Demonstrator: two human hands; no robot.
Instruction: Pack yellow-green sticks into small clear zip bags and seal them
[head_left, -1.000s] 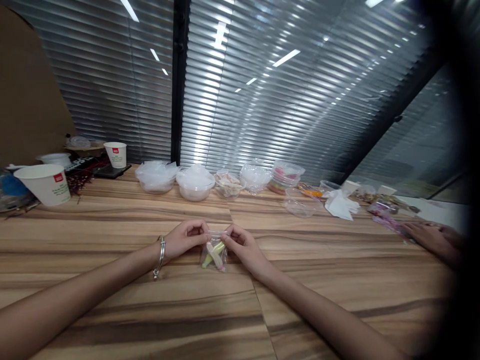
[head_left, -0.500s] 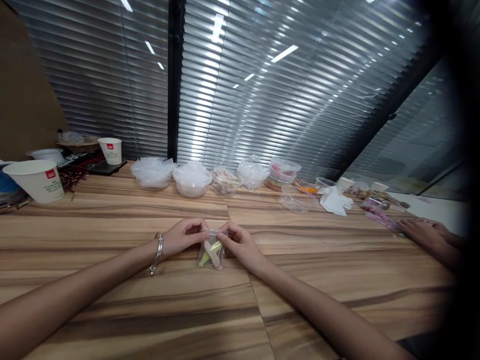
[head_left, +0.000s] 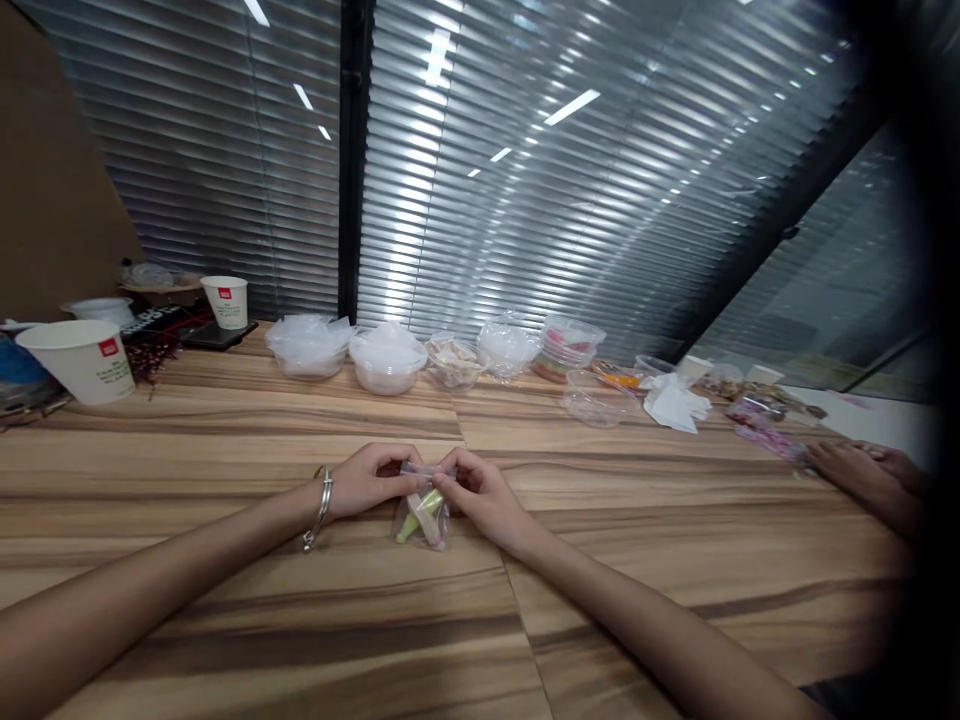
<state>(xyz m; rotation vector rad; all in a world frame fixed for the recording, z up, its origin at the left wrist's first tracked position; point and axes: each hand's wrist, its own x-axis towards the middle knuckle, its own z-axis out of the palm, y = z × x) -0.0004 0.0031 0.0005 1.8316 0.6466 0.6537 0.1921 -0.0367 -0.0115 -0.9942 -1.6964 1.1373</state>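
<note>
Two bare hands are at a small clear bag a bit below the center of the frame, over a wood-grain table. The left hand pinches the top edge on its left side, thumb and fingertips closed on the plastic, and the right hand does the same on the other side, so the two sets of fingertips sit right beside each other. Can't tell how the fingers tucked behind are placed. Inside the bag there's a yellow-green piece crossed with a pale stick that has a pinkish lower end. The left wrist wears a silver bracelet.

Along the far edge, mid-frame, there's a row of plastic tubs, then a crumpled white tissue right of center. One big paper cup is at the left edge, with a smaller paper cup farther back. At the far right, another person's hands are near some pink-purple stuff, too blurry to name.
</note>
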